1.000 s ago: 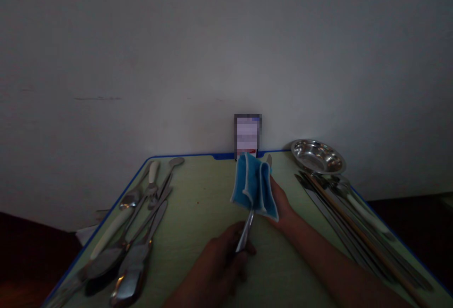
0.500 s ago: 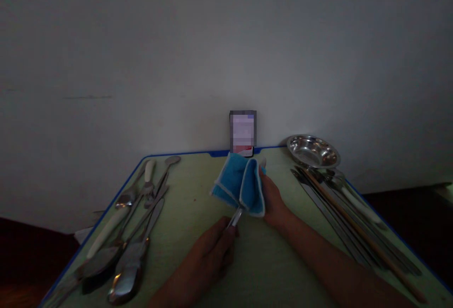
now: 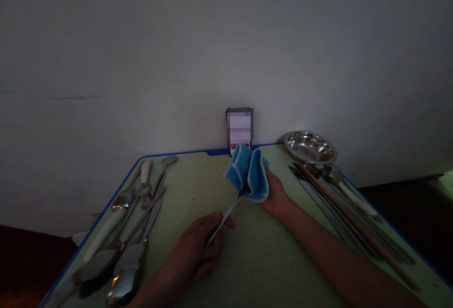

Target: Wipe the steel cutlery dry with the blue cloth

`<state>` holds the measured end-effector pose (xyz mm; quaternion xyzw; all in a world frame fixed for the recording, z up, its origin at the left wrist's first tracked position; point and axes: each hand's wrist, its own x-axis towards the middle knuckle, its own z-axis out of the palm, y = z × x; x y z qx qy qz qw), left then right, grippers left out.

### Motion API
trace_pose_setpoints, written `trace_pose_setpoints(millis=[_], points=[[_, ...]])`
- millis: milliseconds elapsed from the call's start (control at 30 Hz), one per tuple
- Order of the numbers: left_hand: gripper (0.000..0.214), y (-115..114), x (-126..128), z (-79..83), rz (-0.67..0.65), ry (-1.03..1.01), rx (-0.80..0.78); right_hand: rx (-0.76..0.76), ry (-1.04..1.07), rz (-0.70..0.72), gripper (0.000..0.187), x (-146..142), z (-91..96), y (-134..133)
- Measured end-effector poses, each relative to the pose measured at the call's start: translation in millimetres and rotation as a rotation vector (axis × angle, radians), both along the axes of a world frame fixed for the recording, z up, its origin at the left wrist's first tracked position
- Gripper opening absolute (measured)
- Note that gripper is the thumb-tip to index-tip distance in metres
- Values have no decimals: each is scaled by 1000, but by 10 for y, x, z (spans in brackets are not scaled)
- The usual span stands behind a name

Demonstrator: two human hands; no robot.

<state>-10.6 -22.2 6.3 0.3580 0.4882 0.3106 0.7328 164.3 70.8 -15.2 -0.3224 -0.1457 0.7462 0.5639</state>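
A blue cloth (image 3: 257, 175) with pale edging is folded in my right hand (image 3: 276, 192), whose fingers are mostly hidden behind it. Out of the cloth's lower side comes the handle of a metal utensil (image 3: 231, 205). My left hand (image 3: 203, 242) is closed on that handle, thumb along the top. The utensil's other end is inside or behind the cloth, so I cannot see its kind. Both hands are above the middle of the table (image 3: 184, 190).
Several spoons, forks and knives lie at the left, among them a long spoon (image 3: 170, 159) and a white-handled fork (image 3: 146, 171). Knives and a wooden chopstick (image 3: 354, 220) lie at the right, below a metal bowl (image 3: 311, 148). A phone (image 3: 240, 128) leans on the wall.
My left hand has drawn back down and left, and more of the utensil's handle shows. The cloth has shifted slightly up and right with my right hand. The view has moved a little.
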Motion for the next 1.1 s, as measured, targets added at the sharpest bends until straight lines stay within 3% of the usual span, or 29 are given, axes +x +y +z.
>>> trace_pose_setpoints(millis=[100, 333, 500, 800, 1100], points=[[32, -4, 17, 14, 7, -8, -8, 38, -61, 43, 40, -16, -22, -40], [32, -24, 85, 14, 71, 10, 9, 119, -184, 146, 35, -48, 28, -143], [31, -28, 70, 2, 86, -6, -16, 125, -238, 135, 37, -53, -27, -131], [40, 6, 41, -24, 24, -159, -132, 15, -112, 148, 37, -52, 36, -93], [36, -20, 87, 9, 54, -84, -75, 46, -76, 177, 40, -49, 39, -117]])
